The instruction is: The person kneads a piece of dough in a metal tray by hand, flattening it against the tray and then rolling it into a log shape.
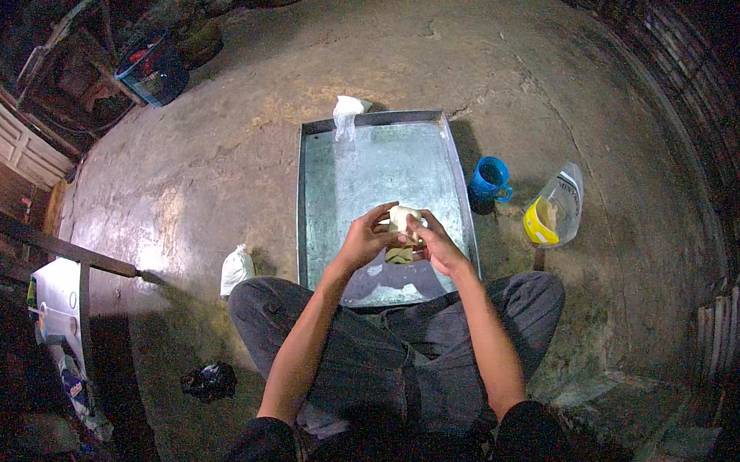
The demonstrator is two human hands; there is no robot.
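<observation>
My left hand (364,241) and my right hand (441,249) are raised over the near part of a shallow metal tray (366,170). Between them they hold a cream-coloured lump that looks like dough (404,220), fingers curled round it from both sides. Beneath it shows a flat tan-yellow piece (398,255), partly covered by the hands; whether it lies on the tray cannot be made out. The tray rests on the floor in front of my crossed legs, with the shadow of my hands on its near end.
A white plastic bag (351,112) hangs over the tray's far edge. Right of the tray stand a blue mug (489,180) and an open yellow-and-clear bag (554,212). Another white bag (236,270) sits by my left knee, a black plastic bag (209,382) behind it. A dark tub (154,72) stands far left.
</observation>
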